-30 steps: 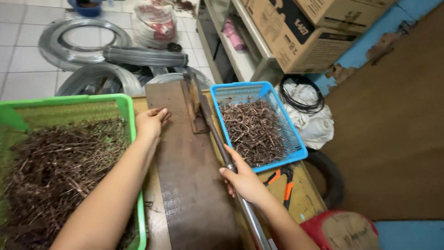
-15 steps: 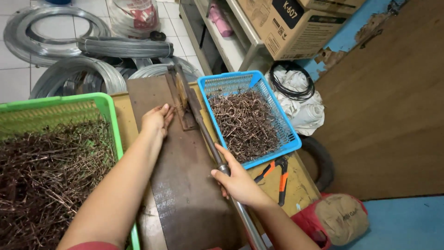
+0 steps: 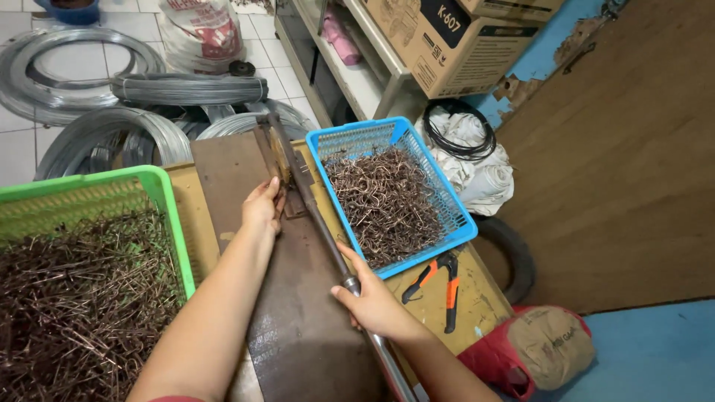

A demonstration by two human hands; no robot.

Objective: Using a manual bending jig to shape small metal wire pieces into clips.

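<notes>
My right hand (image 3: 372, 301) grips the long metal lever (image 3: 320, 231) of a bench bending tool, low on its shaft. My left hand (image 3: 262, 205) rests on the brown steel plate (image 3: 298, 327) next to the tool's pivot block (image 3: 287, 175), fingers closed around something too small to make out. Left of the plate a green basket (image 3: 160, 193) holds several straight brown wire pieces (image 3: 82, 290). To the right, a blue basket (image 3: 447, 223) holds bent wire hooks (image 3: 387, 201).
Orange-handled pliers (image 3: 439, 279) lie on the yellow bench top below the blue basket. Coils of grey wire (image 3: 89, 89) lie on the tiled floor beyond. Cardboard boxes (image 3: 447, 37) sit on a shelf, a black cable coil (image 3: 458, 130) on white cloth, a tan bag (image 3: 551, 346) lower right.
The camera has tilted, shifting the whole scene. My left hand has slid closer to the pivot block; my right hand keeps its hold on the lever.
</notes>
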